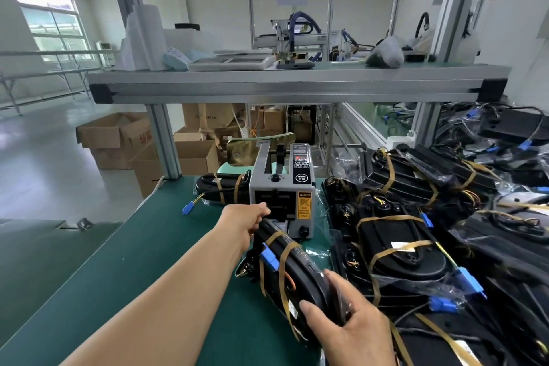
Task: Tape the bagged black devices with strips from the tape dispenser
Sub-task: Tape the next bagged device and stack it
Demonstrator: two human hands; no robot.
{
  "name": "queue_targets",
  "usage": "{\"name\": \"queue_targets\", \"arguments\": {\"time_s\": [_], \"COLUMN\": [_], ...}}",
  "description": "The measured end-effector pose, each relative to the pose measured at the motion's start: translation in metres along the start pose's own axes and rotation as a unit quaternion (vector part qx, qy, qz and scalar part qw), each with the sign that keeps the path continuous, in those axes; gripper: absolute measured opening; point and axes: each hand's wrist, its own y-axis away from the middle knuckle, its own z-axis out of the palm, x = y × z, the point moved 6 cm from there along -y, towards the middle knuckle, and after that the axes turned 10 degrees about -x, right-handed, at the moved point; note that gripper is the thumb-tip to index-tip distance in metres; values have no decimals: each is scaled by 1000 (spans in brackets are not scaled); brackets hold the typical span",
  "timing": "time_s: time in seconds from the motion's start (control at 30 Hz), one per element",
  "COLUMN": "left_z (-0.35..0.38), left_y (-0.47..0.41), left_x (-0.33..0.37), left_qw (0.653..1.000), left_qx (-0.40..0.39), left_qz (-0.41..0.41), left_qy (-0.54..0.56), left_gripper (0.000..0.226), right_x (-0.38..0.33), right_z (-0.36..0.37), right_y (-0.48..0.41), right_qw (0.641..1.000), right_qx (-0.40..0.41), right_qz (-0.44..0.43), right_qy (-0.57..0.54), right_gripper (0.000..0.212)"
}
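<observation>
Bagged black device [292, 273] lies lengthwise on the green mat [142, 252], far end right at the front of the tape dispenser [282, 187], near end in the right hand [350, 324]. Thumb is on the left face and the fingers wrap the other side, a firm grip through the film. Two tan tape bands [286, 246] cross its far half, and a blue connector [269, 258] sits on the left side. Judgement: rigid moulded shell, moderate weight, won't flex. The bag is the problem, slick and loose, likely to slide over the shell. Take it by the hard body edge, not the film, and stay off the wires and connector. Left hand [249, 220] is at the dispenser outlet, fingers curled toward the slot; can't tell if they pinch a strip, none is visible. Outward: one taped device [219, 187] beside the dispenser on the left, a pile of taped devices [401, 246] on the right, cardboard boxes [118, 140] on the floor beyond.
</observation>
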Motion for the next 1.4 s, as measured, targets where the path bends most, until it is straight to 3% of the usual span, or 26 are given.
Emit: {"name": "queue_targets", "arguments": {"time_s": [0.1, 0.3, 0.4, 0.47, 0.5, 0.6, 0.77, 0.87, 1.0, 1.1, 1.17, 1.23, 1.33, 1.4], "left_z": [16, 18, 21, 25, 24, 19, 10, 2, 11, 18, 20, 22, 21, 21], "left_y": [-9, -32, -34, -36, -37, -34, -23, -23, -36, -43, -46, -44, -40, -41], "left_x": [-4, -4, 0, 2, 2, -1, 1, -5, -8, -5, -1, -1, -3, -2], "left_qw": [998, 998, 998, 997, 997, 996, 992, 993, 997, 999, 999, 999, 996, 996], "left_qx": [-29, 9, 12, -1, -1, 47, 121, 112, 27, -7, -11, -3, 26, 48], "left_qz": [-43, -38, -29, -21, -26, -53, -15, -22, -65, -50, -16, -38, -82, -66], "left_qy": [39, 48, 54, 68, 73, 61, 27, 20, -5, -7, 30, 31, 34, 43], "left_gripper": [24, 32, 8, 19, 12, 14, 11, 18, 30, 17, 33, 39, 15, 17], "right_x": [0, 2, 3, 4, 4, 1, 0, 4, 3, 2, 1, 2, 2, 0], "right_z": [0, 1, 1, 1, 2, 1, 0, 2, 2, 2, 2, 2, 1, 1], "right_y": [1, 1, 0, 0, 0, 0, 0, 0, 0, -1, 0, -1, -2, -2], "right_qw": [1000, 999, 999, 999, 999, 999, 998, 998, 997, 997, 997, 996, 996, 995], "right_qx": [6, 13, 10, 6, 3, 1, 0, -5, -8, -15, -15, -14, -13, -18], "right_qz": [0, 0, -4, -7, -8, -21, -43, -41, -50, -54, -51, -54, -61, -68], "right_qy": [-3, -31, -38, -40, -40, -47, -43, -52, -56, -56, -61, -65, -69, -69], "right_gripper": [65, 68, 66, 61, 59, 41, 44, 49, 47, 44, 43, 40, 40, 45]}}
